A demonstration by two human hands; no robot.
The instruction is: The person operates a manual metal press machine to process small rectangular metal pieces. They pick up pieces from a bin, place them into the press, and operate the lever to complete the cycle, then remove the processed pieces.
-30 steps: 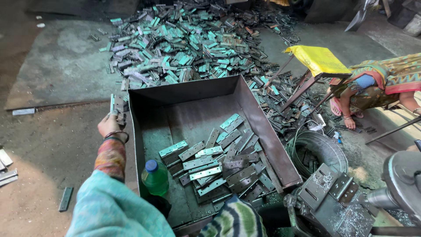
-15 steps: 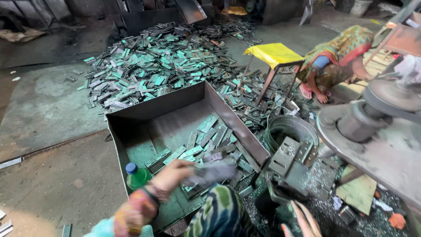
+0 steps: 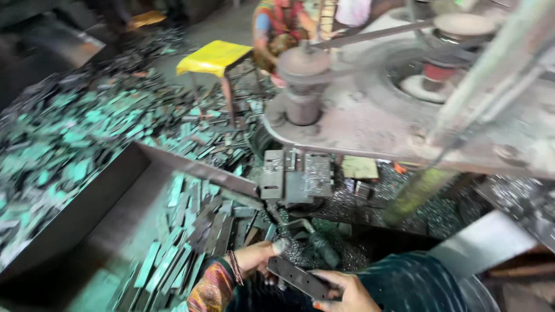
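Observation:
My left hand (image 3: 255, 259), with bangles at the wrist and a patterned sleeve, grips one end of a flat dark metal plate (image 3: 296, 277) low in the view. My right hand (image 3: 342, 292) holds the plate's other end from below, fingers curled over it. The plate lies tilted between the two hands, just right of a large dark metal tray (image 3: 110, 190) that holds several green-tinted metal strips (image 3: 173, 248). A grey die block (image 3: 295, 176) of a press sits just beyond the hands.
A heavy press machine (image 3: 370, 115) with a round pulley (image 3: 303, 66) fills the right side. Green metal strips are heaped on the floor (image 3: 63, 138) at left. A yellow stool (image 3: 214, 56) stands behind, and another person (image 3: 283, 20) sits beyond it.
My left hand left the tray's rim, picked a dark plate out of the tray and brought it toward me. My right hand came in and took the other end. The view swung right toward the press.

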